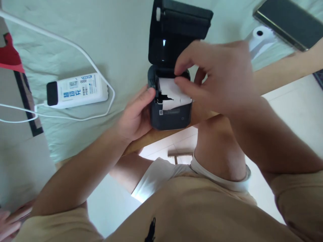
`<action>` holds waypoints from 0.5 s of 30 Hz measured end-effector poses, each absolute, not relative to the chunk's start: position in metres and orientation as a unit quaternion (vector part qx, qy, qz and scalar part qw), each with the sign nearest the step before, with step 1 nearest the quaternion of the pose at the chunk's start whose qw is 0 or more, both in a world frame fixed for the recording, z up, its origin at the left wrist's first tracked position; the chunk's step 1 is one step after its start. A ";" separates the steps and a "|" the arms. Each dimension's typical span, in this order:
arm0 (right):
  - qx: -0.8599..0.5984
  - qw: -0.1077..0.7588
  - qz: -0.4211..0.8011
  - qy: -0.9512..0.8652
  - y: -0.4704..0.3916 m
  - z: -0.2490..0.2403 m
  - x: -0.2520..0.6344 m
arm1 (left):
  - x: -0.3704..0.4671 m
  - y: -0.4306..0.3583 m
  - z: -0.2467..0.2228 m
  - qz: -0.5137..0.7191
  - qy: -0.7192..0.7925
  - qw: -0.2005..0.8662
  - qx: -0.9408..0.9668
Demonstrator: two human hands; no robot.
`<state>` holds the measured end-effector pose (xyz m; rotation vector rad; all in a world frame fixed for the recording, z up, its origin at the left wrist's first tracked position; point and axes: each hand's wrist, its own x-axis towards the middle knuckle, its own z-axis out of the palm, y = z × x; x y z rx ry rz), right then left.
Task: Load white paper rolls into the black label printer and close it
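A small dark printer-like device [170,118] stands at the table's near edge with its black lid [164,43] raised. White paper [174,92] with a torn edge lies in its opening and hangs over the front. My left hand [137,114] is wrapped round the device's left side, thumb on the rim. Above the opening is my right hand [214,74], slightly blurred, its thumb and index finger apart at the paper's upper right. Nothing shows between those fingertips; whether they touch the paper is unclear.
On the pale green cloth [121,40], a white power bank [80,90] with a white cable [73,43] lies at left. A dark phone [290,23] rests against a white stand [261,40] at upper right. My legs are under the wooden table edge [151,137].
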<state>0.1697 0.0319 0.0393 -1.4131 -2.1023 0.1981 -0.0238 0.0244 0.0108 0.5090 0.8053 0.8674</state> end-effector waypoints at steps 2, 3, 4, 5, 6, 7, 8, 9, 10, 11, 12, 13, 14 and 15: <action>-0.561 0.195 0.081 -0.801 0.034 0.040 0.168 | -0.023 0.024 0.012 0.406 0.376 0.798 0.238; -0.568 0.178 0.093 -0.799 0.034 0.041 0.167 | -0.023 0.024 0.012 0.406 0.377 0.798 0.240; -0.567 0.178 0.108 -0.797 0.035 0.041 0.166 | -0.023 0.024 0.011 0.404 0.378 0.797 0.241; -0.556 0.187 0.125 -0.800 0.036 0.041 0.166 | -0.024 0.024 0.011 0.403 0.379 0.797 0.242; -0.545 0.196 0.137 -0.804 0.038 0.040 0.166 | -0.024 0.024 0.010 0.399 0.380 0.798 0.242; -0.540 0.192 0.142 -0.807 0.040 0.041 0.166 | -0.024 0.024 0.010 0.396 0.381 0.799 0.244; -0.542 0.176 0.141 -0.810 0.042 0.042 0.166 | -0.024 0.024 0.010 0.394 0.381 0.800 0.246; -0.548 0.153 0.132 -0.811 0.043 0.044 0.167 | -0.024 0.024 0.010 0.394 0.379 0.800 0.248; -0.550 0.133 0.120 -0.816 0.043 0.048 0.169 | -0.024 0.024 0.010 0.397 0.376 0.799 0.250; -0.547 0.121 0.111 -0.821 0.041 0.053 0.171 | -0.024 0.024 0.011 0.398 0.375 0.799 0.252; -0.538 0.132 0.113 -0.825 0.037 0.058 0.175 | -0.025 0.024 0.011 0.396 0.374 0.799 0.254; -0.520 0.165 0.126 -0.828 0.032 0.062 0.179 | -0.025 0.024 0.010 0.392 0.375 0.799 0.259; -0.522 0.205 0.157 -0.813 0.025 0.063 0.185 | -0.026 0.024 0.010 0.384 0.377 0.800 0.264; -0.521 0.292 0.207 -0.775 0.017 0.062 0.191 | -0.028 0.024 0.009 0.376 0.378 0.802 0.271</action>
